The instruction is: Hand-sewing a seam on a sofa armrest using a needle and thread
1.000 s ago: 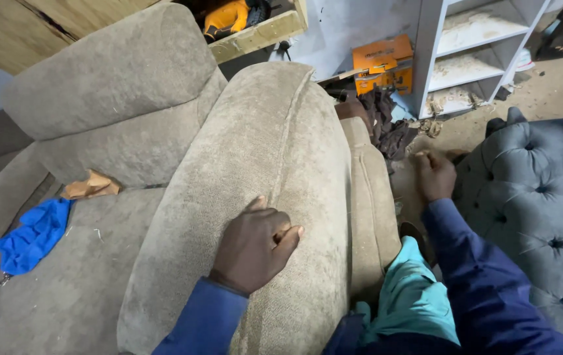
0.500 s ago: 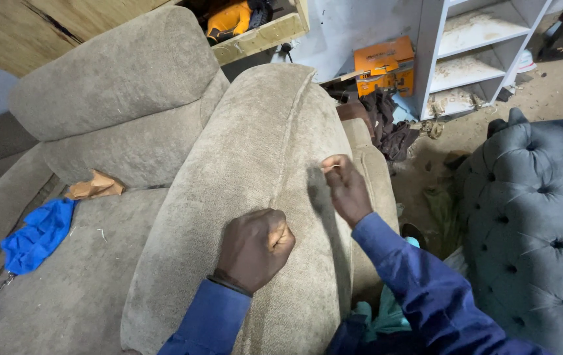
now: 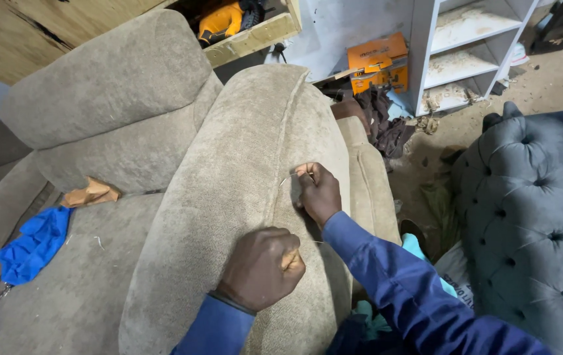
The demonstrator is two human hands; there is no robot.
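With the left hand (image 3: 260,268) fisted on the beige sofa arm (image 3: 242,197), the right hand (image 3: 317,192) pinched a thin needle (image 3: 288,179) at the seam (image 3: 280,164), best drawn snug.

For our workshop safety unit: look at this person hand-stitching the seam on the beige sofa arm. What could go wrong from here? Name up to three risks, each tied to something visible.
1. The right hand pinches a thin needle at the seam while the left hand presses the sofa arm just below it, so a slip might prick a finger.
2. The fine thread is barely visible and could tangle or snap if pulled hard.
3. The tufted grey chair crowds the right elbow, perhaps jolting a stitch.
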